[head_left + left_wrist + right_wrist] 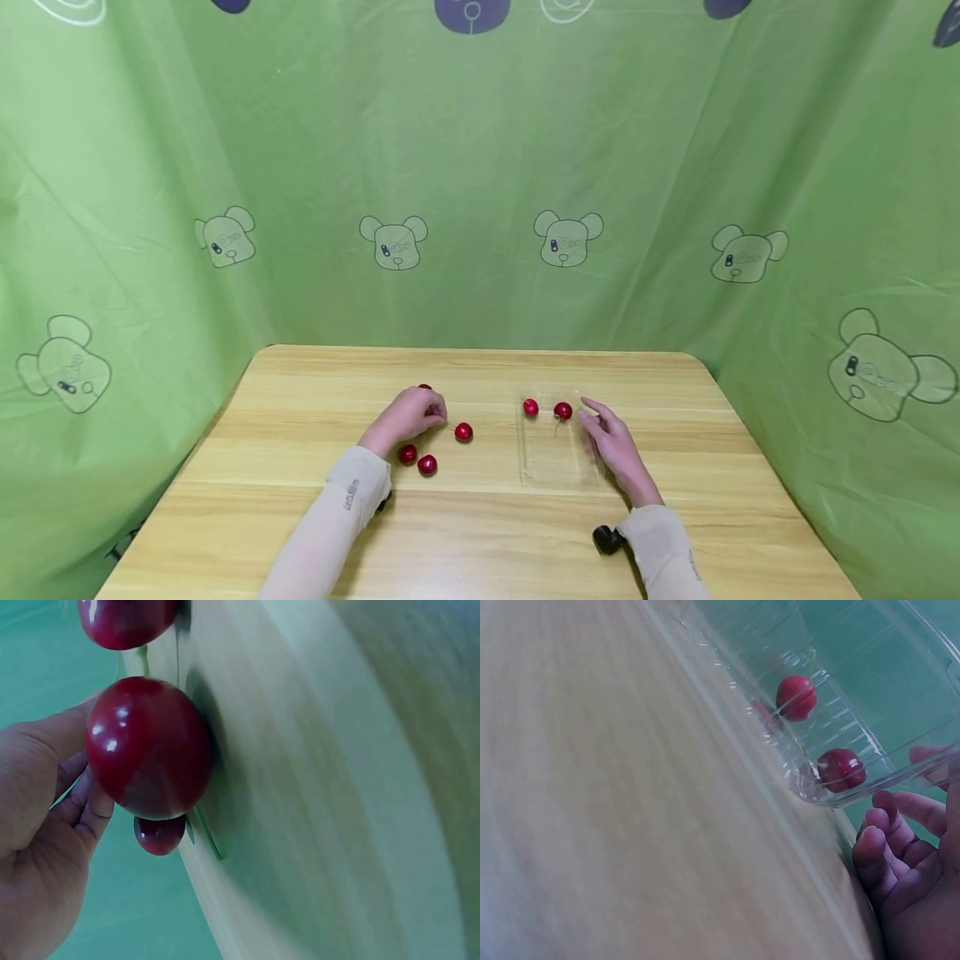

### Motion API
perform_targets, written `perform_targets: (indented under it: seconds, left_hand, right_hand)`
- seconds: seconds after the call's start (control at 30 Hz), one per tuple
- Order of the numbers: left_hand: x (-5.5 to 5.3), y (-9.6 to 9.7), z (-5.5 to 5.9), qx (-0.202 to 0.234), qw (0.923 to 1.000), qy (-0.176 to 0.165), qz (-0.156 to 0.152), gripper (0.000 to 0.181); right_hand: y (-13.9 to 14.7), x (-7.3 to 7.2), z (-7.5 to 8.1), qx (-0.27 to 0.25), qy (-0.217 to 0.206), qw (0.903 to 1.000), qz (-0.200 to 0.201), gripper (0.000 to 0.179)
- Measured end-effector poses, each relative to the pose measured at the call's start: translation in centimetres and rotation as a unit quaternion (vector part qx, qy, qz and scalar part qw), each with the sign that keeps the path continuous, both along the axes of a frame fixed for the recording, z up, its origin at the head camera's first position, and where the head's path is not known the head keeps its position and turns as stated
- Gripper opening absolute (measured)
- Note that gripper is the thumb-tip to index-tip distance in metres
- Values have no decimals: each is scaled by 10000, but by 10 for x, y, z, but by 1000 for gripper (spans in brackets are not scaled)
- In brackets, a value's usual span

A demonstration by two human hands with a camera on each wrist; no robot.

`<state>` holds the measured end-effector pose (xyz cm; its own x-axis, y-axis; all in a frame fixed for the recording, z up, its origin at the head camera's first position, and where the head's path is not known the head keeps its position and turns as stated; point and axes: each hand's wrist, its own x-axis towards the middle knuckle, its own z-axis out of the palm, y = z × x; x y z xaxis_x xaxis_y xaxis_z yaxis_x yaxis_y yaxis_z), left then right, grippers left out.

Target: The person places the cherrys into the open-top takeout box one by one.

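My left hand (416,414) is low over the table among several red cherries, fingers bent. A stem runs from one cherry (463,432) to its fingertips; a nearer cherry (150,746) hides them in the left wrist view, so I cannot tell whether they pinch it. Two more cherries, one of them this cherry (427,465), lie near the wrist, and another (425,387) peeks out behind the hand. On the right, a clear plastic box (558,467) contains two stemmed cherries (796,697). Beside its right wall is my right hand (617,450), fingers loosely extended and thumb apart.
The light wooden table (465,542) has rounded far corners. Green curtains (480,167) printed with bear heads hang behind it and on both sides. A small black device (607,540) sits at the right wrist.
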<state>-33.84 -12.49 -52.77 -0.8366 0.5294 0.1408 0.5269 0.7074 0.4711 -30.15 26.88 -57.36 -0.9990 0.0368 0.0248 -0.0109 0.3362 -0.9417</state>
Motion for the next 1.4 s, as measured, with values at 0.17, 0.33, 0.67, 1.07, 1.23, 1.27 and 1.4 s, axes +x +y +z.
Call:
perform_targets:
  seconds: [0.17,0.33,0.67,1.07,1.23,1.27,1.4]
  left_hand:
    - [1,1,0,59,10000,-11,68,9]
    - [3,5,-1,213,9997,-9,156,11]
    - [2,9,-1,510,9980,-84,352,6]
    - [6,34,9,975,9951,7,182,5]
    - [9,46,15,1088,9939,65,167,7]
    - [9,48,16,1116,9936,71,157,6]
    - [9,56,20,1193,9928,80,109,6]
  right_hand:
    - [0,0,0,15,-12,10000,12,54]
    - [2,2,3,-43,-105,9999,73,56]
    - [-3,13,29,-230,-345,9989,231,54]
    - [5,1,-2,-185,-181,9996,70,58]
    - [3,0,-1,-216,-132,9997,59,58]
    - [3,0,-1,-184,-119,9997,59,57]
    - [1,-1,0,-74,-49,10000,16,56]
